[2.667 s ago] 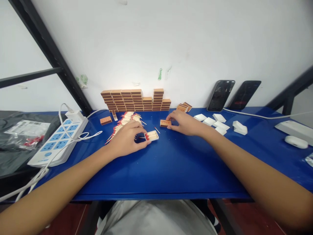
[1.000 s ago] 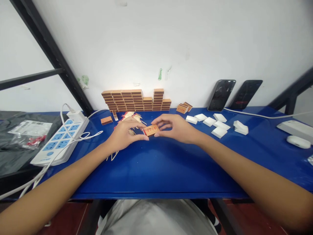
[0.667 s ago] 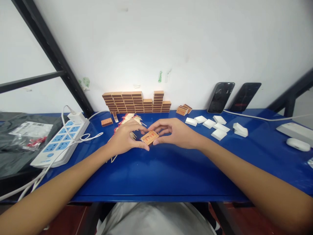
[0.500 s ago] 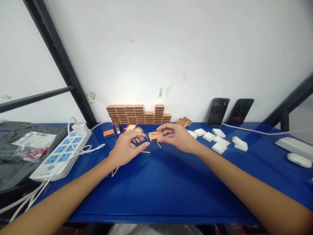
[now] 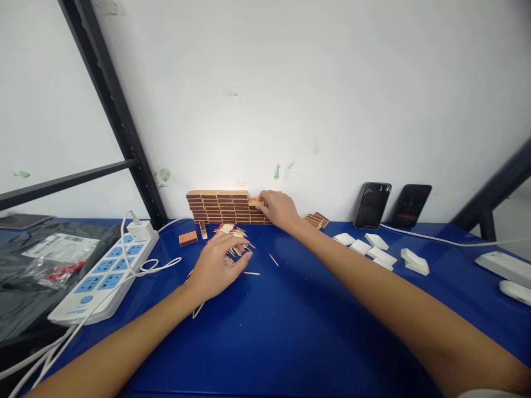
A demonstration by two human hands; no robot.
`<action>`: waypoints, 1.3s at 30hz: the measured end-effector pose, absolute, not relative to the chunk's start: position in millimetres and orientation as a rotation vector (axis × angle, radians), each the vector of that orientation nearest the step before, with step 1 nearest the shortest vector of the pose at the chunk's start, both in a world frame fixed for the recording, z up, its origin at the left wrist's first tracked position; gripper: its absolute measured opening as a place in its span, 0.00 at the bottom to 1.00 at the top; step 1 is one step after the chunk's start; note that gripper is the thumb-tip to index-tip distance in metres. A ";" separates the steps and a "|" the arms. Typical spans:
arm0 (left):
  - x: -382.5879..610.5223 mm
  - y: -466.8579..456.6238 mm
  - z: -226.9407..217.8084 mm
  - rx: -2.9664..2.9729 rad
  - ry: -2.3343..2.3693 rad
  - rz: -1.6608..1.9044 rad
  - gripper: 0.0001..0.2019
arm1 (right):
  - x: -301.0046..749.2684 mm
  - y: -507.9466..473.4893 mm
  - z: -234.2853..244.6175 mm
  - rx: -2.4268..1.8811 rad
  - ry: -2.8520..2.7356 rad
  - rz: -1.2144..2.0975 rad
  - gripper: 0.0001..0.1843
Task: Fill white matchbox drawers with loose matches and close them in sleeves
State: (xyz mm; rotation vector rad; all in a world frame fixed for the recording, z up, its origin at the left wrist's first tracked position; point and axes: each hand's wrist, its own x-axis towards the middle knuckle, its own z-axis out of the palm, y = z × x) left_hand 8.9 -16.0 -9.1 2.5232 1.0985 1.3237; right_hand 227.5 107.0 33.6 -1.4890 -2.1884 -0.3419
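My right hand (image 5: 280, 209) reaches to the wall of stacked matchboxes (image 5: 218, 208), its fingers closed on a matchbox (image 5: 255, 202) that sits in the lower gap of the stack. Part of the stack's right end is hidden behind this hand. Over the heap of loose matches (image 5: 232, 231), my left hand (image 5: 219, 262) hovers with thumb and fingers apart and nothing between them. A single matchbox (image 5: 188, 238) lies flat left of the heap, and a small upright box piece (image 5: 203, 230) leans in front of the stack.
At left lies a white power strip (image 5: 108, 271) with cables beside a dark plastic bag (image 5: 53, 254). Several white blocks (image 5: 376, 241) are scattered at right, near a few loose matchboxes (image 5: 317, 220). Two phones (image 5: 372, 205) lean against the wall. Single matches lie on the blue table (image 5: 265, 331).
My right hand has carried the matchbox from above the table back to the stack's gap. My left hand stays over the matches. The view has tilted up slightly.
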 end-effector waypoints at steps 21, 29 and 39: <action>-31.1 15.0 9.5 2.945 1.475 0.742 0.09 | 291.7 22.5 12.4 -1.376 -2.363 0.170 0.08; -10.9 -0.9 2.2 2.973 1.226 0.775 0.12 | 394.5 43.1 17.4 -1.715 -1.912 -0.350 0.13; -5.6 -6.8 -2.5 2.893 1.109 0.805 0.13 | 382.1 55.0 -12.6 -1.550 -2.157 -0.414 0.22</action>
